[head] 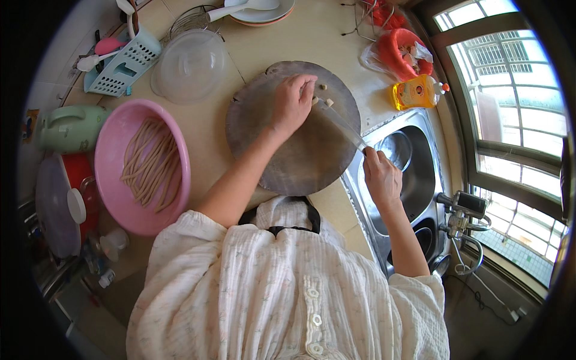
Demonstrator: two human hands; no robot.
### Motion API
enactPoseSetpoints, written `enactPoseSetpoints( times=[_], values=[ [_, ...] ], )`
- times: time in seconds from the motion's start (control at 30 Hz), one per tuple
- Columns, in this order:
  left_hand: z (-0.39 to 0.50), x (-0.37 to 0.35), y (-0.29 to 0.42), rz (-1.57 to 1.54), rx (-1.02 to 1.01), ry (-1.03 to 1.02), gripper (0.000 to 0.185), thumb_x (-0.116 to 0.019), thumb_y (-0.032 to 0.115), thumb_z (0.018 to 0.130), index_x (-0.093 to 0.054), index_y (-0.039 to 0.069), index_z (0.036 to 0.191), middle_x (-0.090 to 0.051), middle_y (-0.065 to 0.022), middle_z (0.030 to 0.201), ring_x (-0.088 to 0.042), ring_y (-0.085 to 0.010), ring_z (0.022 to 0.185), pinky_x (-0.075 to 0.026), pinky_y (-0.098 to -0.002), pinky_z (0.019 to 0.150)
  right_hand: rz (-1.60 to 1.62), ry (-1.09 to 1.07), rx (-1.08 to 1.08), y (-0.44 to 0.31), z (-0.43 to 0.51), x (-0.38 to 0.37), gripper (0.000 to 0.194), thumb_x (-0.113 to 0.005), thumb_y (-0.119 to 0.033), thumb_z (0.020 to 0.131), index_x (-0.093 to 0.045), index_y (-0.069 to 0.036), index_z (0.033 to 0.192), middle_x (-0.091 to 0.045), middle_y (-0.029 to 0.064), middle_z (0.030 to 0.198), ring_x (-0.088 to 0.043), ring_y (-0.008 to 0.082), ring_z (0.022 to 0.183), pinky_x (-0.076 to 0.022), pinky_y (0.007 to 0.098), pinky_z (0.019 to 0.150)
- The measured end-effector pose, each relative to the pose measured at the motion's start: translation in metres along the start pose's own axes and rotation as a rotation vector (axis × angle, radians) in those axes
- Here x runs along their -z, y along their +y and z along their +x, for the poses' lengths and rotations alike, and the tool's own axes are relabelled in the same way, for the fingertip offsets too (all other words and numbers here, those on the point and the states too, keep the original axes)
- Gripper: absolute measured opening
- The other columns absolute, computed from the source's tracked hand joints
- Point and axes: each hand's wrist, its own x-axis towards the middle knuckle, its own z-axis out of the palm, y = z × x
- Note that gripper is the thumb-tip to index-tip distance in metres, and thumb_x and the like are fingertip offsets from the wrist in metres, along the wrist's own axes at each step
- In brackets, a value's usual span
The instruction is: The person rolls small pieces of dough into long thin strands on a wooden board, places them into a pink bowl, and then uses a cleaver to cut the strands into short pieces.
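My right hand (382, 177) grips the handle of a knife (344, 128), its blade slanting up and left over a round wooden chopping board (292, 153). Close to the blade's tip, my left hand (292, 101) hangs over the board with fingers bent and drawn together. Whether it pinches something is hidden by the fingers. A small pale piece (315, 100) shows beside its thumb. Two more cut pieces, one (330, 102) by the blade and another (323, 87) farther back, lie on the board. Long brownish strands (150, 166), perhaps dough or beans, fill part of a pink basin (104, 180) at left.
A steel sink (418, 189) borders the board on the right, below a dish soap bottle (414, 93) and a red scrap bin (391, 54). Left of the board are a clear plastic lid (191, 67), a utensil basket (123, 63) and a green jug (74, 128). Stacked plates (265, 15) stand behind.
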Motion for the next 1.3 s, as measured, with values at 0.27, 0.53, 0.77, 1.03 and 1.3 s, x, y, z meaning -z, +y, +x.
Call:
enactPoseSetpoints(
  times=[0.27, 0.53, 0.77, 1.03, 1.3],
  values=[
    [0.05, -0.009, 0.018, 0.274, 0.012, -0.898, 0.031, -0.077, 0.028, 0.076, -0.074, 0.003, 0.094, -0.073, -0.0128, 0.087, -0.07, -0.028, 0.086, -0.054, -0.0373, 0.08, -0.091, 0.013, 0.038, 0.011, -0.007, 0.004, 0.026, -0.067, -0.013, 0.086, -0.058, -0.01, 0.11, -0.06, 0.0077, 0.078, -0.066, 0.0265, 0.07, -0.0523, 0.0397, 0.06],
    [0.049, -0.039, 0.021, 0.4, -0.118, -0.867, 0.016, -0.064, 0.011, 0.08, -0.073, 0.005, 0.092, -0.069, -0.0114, 0.1, -0.064, -0.0304, 0.103, -0.05, -0.0418, 0.09, -0.092, -0.008, 0.034, 0.022, -0.02, -0.001, 0.024, -0.065, -0.015, 0.088, -0.058, -0.011, 0.111, -0.06, 0.0075, 0.078, -0.065, 0.0268, 0.069, -0.0515, 0.0398, 0.059],
    [0.042, -0.036, 0.0, 0.201, -0.339, -0.617, 0.017, -0.06, 0.002, 0.084, -0.072, 0.005, 0.095, -0.066, -0.0118, 0.102, -0.063, -0.0294, 0.101, -0.051, -0.0393, 0.089, 0.028, 0.041, 0.026, 0.023, -0.035, 0.0, 0.022, -0.064, -0.016, 0.091, -0.062, -0.01, 0.112, -0.061, 0.0088, 0.077, -0.066, 0.0284, 0.069, -0.0511, 0.0396, 0.058],
    [-0.004, 0.019, -0.003, 0.18, 0.031, -0.044, 0.013, -0.07, 0.005, 0.082, -0.07, 0.004, 0.095, -0.069, -0.0118, 0.089, -0.069, -0.0244, 0.073, -0.054, -0.0342, 0.068, 0.252, 0.088, -0.068, -0.009, -0.01, -0.008, 0.014, -0.059, -0.017, 0.097, -0.059, -0.008, 0.107, -0.066, 0.0144, 0.083, -0.065, 0.0364, 0.064, -0.0515, 0.046, 0.056],
    [-0.036, 0.005, -0.006, 0.426, -0.053, -0.125, 0.017, -0.075, 0.017, 0.076, -0.07, 0.008, 0.089, -0.065, -0.0077, 0.09, -0.062, -0.0297, 0.091, -0.047, -0.0427, 0.08, 0.163, 0.002, -0.041, -0.016, 0.012, -0.013, 0.011, -0.056, -0.018, 0.097, -0.054, -0.008, 0.101, -0.065, 0.0161, 0.082, -0.065, 0.0395, 0.065, -0.052, 0.0486, 0.056]
  ],
)
